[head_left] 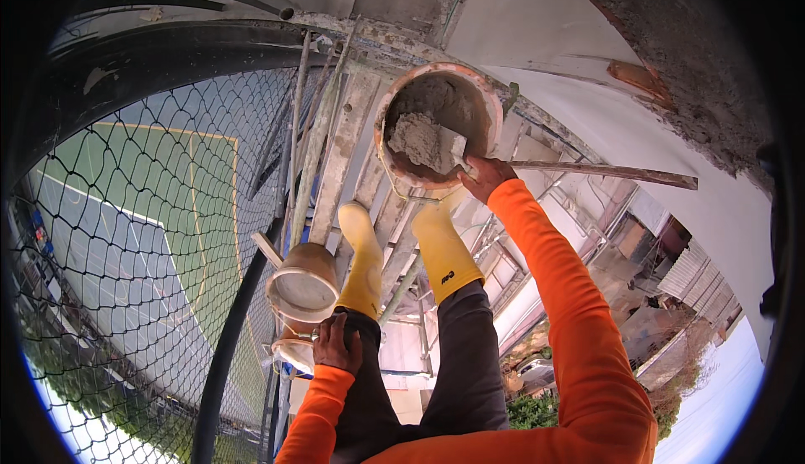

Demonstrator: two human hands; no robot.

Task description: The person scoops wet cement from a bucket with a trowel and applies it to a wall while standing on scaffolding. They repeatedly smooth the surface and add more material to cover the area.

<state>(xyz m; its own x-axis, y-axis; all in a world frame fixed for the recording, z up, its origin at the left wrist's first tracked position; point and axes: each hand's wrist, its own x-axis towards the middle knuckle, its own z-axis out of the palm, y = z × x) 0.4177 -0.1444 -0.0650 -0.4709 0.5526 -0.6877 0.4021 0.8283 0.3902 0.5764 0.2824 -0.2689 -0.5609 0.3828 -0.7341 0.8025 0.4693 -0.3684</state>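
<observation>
My right hand [486, 179] is closed round the handle of a trowel [453, 148] at the near right rim of an orange bucket [495, 103]. The trowel's pale flat blade reaches inside, against a heap of grey mortar [414, 138]. Wet grey residue coats the bucket's inner wall, and its wire handle hangs over the near side. My left hand [337, 345] lies flat on my left knee, fingers extended and holding nothing.
Scaffold planks [345, 153] carry the bucket and my yellow boots [362, 250]. Another bucket [302, 289] stands by the left boot. A wooden strip [612, 172] juts out rightward. Black mesh netting [142, 237] borders the left, a wall [570, 95] the right. Gaps between planks show ground far below.
</observation>
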